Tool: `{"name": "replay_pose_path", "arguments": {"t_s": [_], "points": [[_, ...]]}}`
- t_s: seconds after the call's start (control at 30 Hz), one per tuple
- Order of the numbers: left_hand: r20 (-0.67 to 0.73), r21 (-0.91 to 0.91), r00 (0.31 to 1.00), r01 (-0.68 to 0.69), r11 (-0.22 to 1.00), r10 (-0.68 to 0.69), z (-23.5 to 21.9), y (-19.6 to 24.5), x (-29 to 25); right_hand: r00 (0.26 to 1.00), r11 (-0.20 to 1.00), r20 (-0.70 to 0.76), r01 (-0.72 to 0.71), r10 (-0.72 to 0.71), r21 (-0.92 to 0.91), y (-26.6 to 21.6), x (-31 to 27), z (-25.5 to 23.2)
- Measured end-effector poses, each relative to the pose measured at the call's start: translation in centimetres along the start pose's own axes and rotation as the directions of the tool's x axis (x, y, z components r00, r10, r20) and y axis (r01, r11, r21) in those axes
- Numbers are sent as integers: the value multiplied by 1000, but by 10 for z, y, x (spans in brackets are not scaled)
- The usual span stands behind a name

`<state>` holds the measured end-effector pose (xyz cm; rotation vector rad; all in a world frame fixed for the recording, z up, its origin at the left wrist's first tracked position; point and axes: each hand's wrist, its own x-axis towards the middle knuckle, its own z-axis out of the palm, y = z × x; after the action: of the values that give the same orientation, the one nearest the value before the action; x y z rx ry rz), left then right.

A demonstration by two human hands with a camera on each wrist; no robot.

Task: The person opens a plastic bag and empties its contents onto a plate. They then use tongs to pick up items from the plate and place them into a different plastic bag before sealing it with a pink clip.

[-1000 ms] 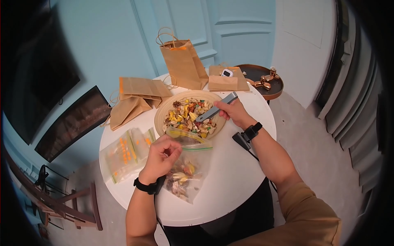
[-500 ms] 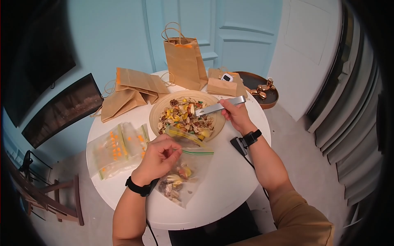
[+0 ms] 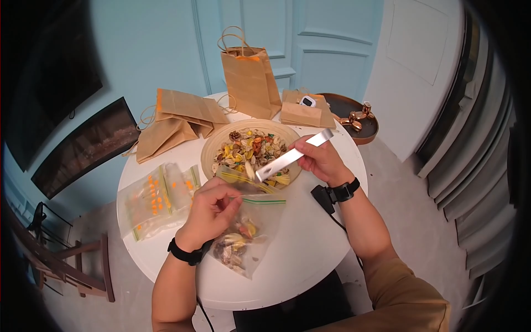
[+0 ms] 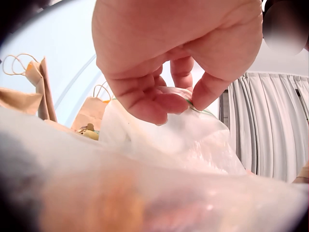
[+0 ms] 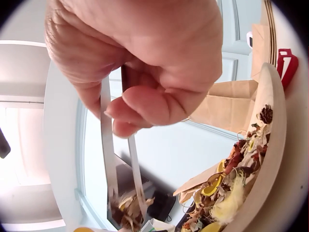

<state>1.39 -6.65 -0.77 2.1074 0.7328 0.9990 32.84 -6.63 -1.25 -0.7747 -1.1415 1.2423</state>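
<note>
My left hand pinches the rim of a clear zip bag with a green seal line. Dried flower pieces fill the bag's lower part, which lies towards me on the table. In my right hand are flat metal tongs, gripped between thumb and fingers. Their tips hold a clump of dried petals, just above the bag's open mouth. Behind it, a round pale dish carries potpourri of dried petals, yellow bits and a small pine cone.
Clear zip bags with orange marks lie at the left of the white table. Brown paper bags stand and lie along the back. A white timer rests on folded paper bags; a dark tray holds a copper-coloured figure.
The tongs have come out of the potpourri and towards me, over the bag's mouth, with petals between their tips. My left hand keeps its pinch on the bag.
</note>
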Motion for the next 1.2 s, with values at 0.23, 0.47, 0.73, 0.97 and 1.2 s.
{"name": "replay_pose_path", "arguments": {"t_s": [0.23, 0.47, 0.73, 0.97, 1.2], "points": [[15, 18, 999, -44, 999, 44, 1, 2, 1, 994, 995, 105, 3, 7, -101, 0, -4, 5], [15, -1, 999, -37, 999, 37, 0, -1, -1, 945, 908, -169, 204, -280, -365, -10, -1, -23], [10, 8, 999, -51, 999, 51, 1, -1, -1, 958, 849, -91, 194, -272, -491, -14, -3, -41], [20, 17, 998, -65, 998, 65, -1, -2, -1, 973, 824, -49, 164, -226, -543, -12, -3, -38], [22, 34, 997, -75, 997, 75, -1, -1, -1, 973, 789, -22, 171, -228, -590, -12, -2, -36]]}}
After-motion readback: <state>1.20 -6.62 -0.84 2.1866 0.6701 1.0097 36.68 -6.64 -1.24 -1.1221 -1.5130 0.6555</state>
